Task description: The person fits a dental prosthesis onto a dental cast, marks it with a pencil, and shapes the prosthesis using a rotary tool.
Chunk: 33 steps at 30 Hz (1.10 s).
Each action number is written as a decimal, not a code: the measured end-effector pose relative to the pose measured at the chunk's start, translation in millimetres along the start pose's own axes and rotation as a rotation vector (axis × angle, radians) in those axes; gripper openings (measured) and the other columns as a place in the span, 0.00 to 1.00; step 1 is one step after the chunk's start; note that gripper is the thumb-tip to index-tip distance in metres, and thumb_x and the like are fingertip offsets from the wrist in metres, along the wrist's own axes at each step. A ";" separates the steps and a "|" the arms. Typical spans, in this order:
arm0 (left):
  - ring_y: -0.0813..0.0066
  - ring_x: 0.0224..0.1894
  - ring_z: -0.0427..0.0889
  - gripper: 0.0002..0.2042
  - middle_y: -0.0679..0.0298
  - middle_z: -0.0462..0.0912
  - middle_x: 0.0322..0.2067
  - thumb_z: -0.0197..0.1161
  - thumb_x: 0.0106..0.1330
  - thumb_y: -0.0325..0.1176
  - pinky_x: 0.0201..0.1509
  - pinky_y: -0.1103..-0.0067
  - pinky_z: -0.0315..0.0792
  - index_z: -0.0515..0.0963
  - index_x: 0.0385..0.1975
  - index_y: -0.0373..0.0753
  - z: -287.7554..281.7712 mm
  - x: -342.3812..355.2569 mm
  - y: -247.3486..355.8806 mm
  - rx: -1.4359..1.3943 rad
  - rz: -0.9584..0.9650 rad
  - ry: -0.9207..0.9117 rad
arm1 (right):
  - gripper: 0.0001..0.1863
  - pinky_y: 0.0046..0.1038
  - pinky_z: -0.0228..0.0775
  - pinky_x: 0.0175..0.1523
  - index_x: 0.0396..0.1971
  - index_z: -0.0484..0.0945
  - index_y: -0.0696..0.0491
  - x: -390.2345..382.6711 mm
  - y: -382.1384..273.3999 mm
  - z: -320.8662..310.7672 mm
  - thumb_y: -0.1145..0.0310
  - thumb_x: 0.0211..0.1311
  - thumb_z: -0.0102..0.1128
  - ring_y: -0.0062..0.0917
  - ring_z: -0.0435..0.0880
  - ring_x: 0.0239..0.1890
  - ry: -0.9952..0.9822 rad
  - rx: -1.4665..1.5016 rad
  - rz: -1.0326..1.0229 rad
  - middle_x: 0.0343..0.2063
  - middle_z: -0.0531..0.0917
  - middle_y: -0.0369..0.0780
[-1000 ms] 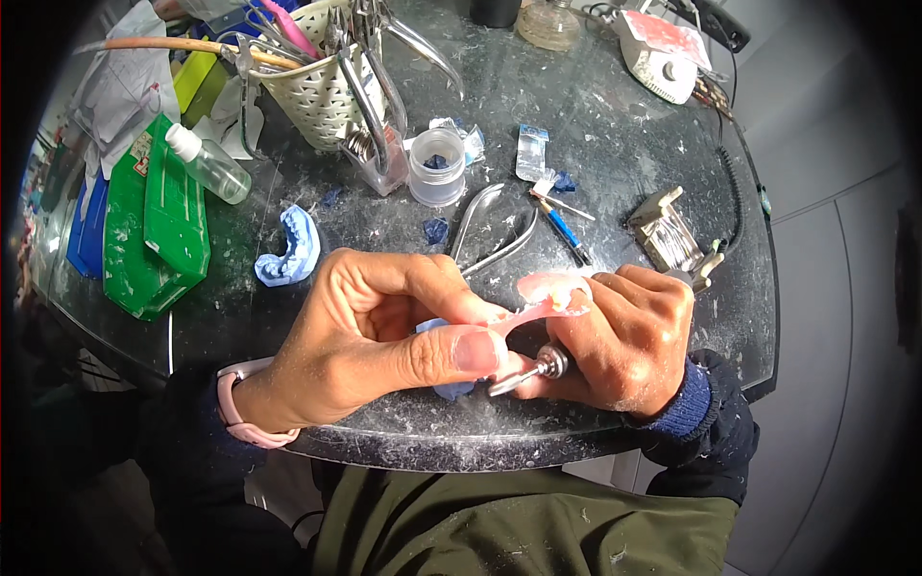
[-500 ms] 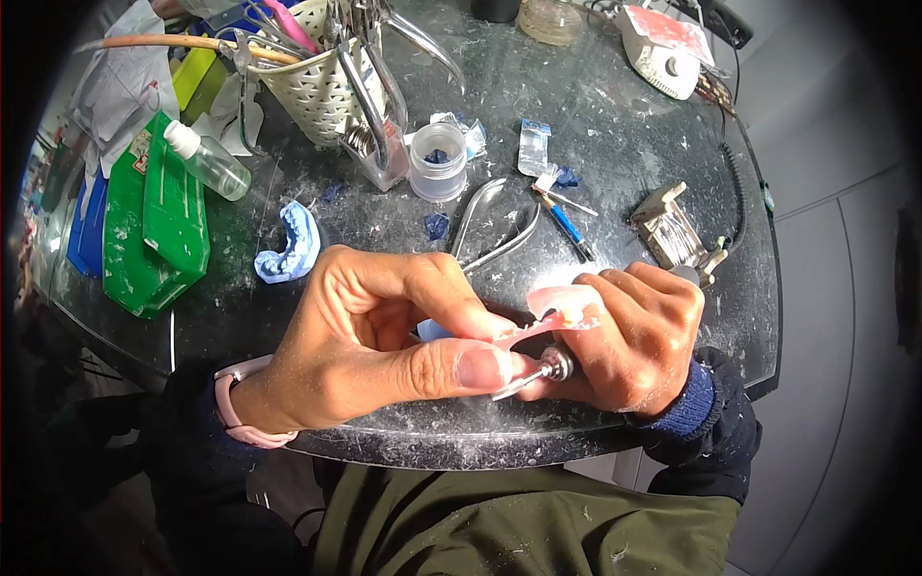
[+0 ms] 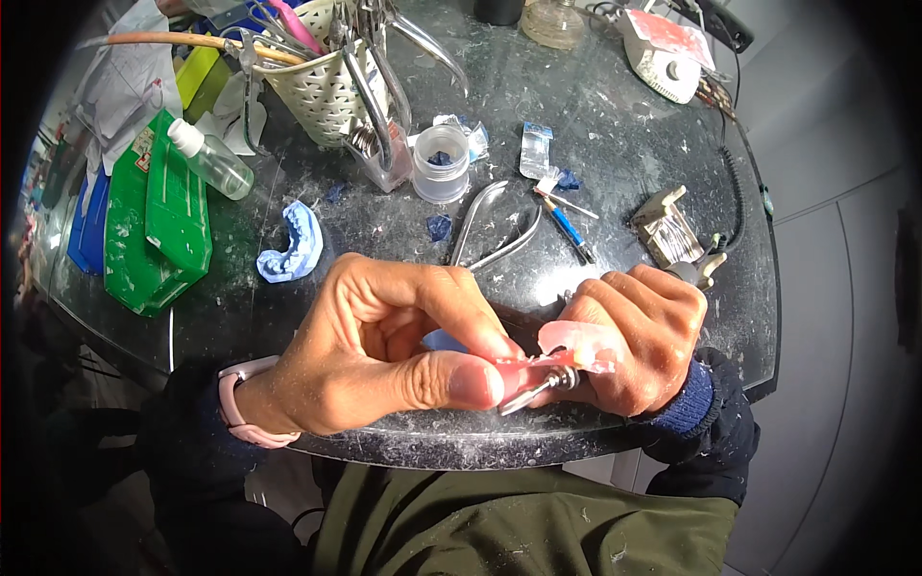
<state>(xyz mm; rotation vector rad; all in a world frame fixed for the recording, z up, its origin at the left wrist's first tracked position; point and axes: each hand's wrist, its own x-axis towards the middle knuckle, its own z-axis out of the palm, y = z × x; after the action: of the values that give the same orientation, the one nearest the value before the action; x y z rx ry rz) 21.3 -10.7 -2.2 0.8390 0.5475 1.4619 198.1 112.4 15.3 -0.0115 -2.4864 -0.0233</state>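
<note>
My left hand pinches a pink acrylic denture plate between thumb and fingers at its near left end. The plate's broader, translucent part lies against my right hand. That hand is closed around a rotary handpiece, whose grip is mostly hidden by the fingers. Out of the fist points the metal tip of the handpiece, bearing a thin round disc seen nearly edge-on. The disc sits just below the plate, close to my left thumb; whether it touches the plate I cannot tell.
Beyond my hands lie pliers, a blue-handled knife, a blue dental mould and a clear jar. A basket of tools, green box and spray bottle stand left. A bur stand is right.
The denture plate has tilted and dropped slightly, its broad part shifting right. The handpiece tip and disc show more fully beneath it. My left thumb has moved a little right and down.
</note>
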 end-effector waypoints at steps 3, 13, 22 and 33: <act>0.74 0.39 0.81 0.07 0.55 0.81 0.34 0.66 0.57 0.22 0.44 0.80 0.74 0.78 0.34 0.30 0.0 0.4 -0.2 -0.018 -0.020 -0.004 | 0.18 0.22 0.52 0.16 0.14 0.66 0.51 -1.7 1.2 -1.8 0.53 0.44 0.61 0.18 0.65 0.11 -0.028 -0.026 -0.045 0.12 0.63 0.31; 0.74 0.40 0.81 0.06 0.56 0.81 0.34 0.65 0.58 0.21 0.46 0.79 0.73 0.77 0.34 0.31 -0.4 0.3 1.4 -0.037 -0.006 -0.015 | 0.12 0.25 0.51 0.17 0.16 0.68 0.51 2.6 -0.9 -5.8 0.63 0.33 0.59 0.22 0.68 0.12 -0.085 0.026 0.015 0.15 0.70 0.34; 0.83 0.39 0.79 0.06 0.63 0.82 0.34 0.66 0.59 0.25 0.43 0.86 0.72 0.78 0.34 0.34 -2.6 -0.4 -0.6 0.001 -0.032 0.179 | 0.23 0.19 0.48 0.16 0.43 0.75 0.56 -2.2 -1.1 -10.9 0.74 0.43 0.73 0.13 0.64 0.11 0.079 0.138 -0.181 0.13 0.69 0.27; 0.83 0.39 0.78 0.07 0.62 0.82 0.35 0.68 0.56 0.23 0.44 0.84 0.72 0.79 0.33 0.33 0.0 -0.6 -8.3 0.034 0.049 0.187 | 0.21 0.17 0.53 0.16 0.36 0.79 0.60 -0.7 -8.2 -9.5 0.70 0.37 0.69 0.13 0.64 0.11 0.079 0.108 -0.113 0.13 0.69 0.28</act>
<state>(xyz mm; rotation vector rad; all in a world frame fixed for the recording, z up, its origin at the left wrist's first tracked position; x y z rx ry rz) 26.5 -10.5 -8.7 0.7511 0.6970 1.5898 204.3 104.0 22.3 0.1717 -2.4037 0.0612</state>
